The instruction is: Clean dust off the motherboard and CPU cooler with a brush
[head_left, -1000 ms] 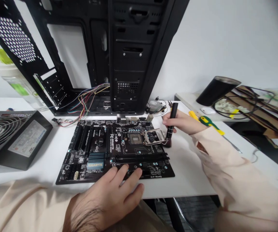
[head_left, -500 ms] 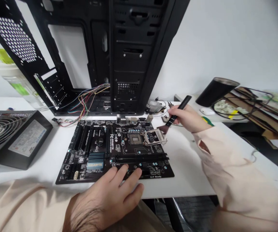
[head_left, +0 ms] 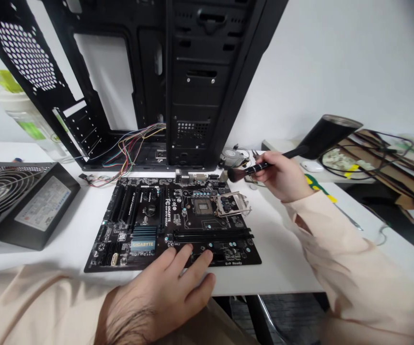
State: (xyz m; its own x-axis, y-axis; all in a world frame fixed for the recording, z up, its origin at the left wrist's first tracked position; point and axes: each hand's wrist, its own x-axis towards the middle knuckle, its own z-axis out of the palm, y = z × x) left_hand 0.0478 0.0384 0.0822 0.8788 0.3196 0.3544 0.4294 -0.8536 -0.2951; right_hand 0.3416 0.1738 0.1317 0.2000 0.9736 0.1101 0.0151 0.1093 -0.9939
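Note:
A black motherboard (head_left: 192, 249) lies flat on the white table, its CPU socket (head_left: 202, 206) uncovered and the metal socket frame (head_left: 230, 203) swung out to the right. My left hand (head_left: 171, 287) rests with fingers spread on the board's near edge. Over the board's far right corner, my right hand (head_left: 282, 175) is closed round the handle of a brush (head_left: 253, 169). The dark bristles point left, above the rear ports, and appear clear of the socket frame. A blue heatsink (head_left: 143, 239) sits at the board's left front.
An open black computer case (head_left: 200, 110) stands behind the board, coloured wires (head_left: 131, 148) hanging out. At left is a power supply (head_left: 49, 206). To the right lie a black cylinder (head_left: 325, 136), a green-and-yellow screwdriver (head_left: 316, 187), a white mouse (head_left: 311, 166) and stacked cardboard.
My right hand has tilted the brush from pointing down at the socket frame to nearly level, bristles now left and higher. The screwdriver is more exposed. My left hand stays on the board.

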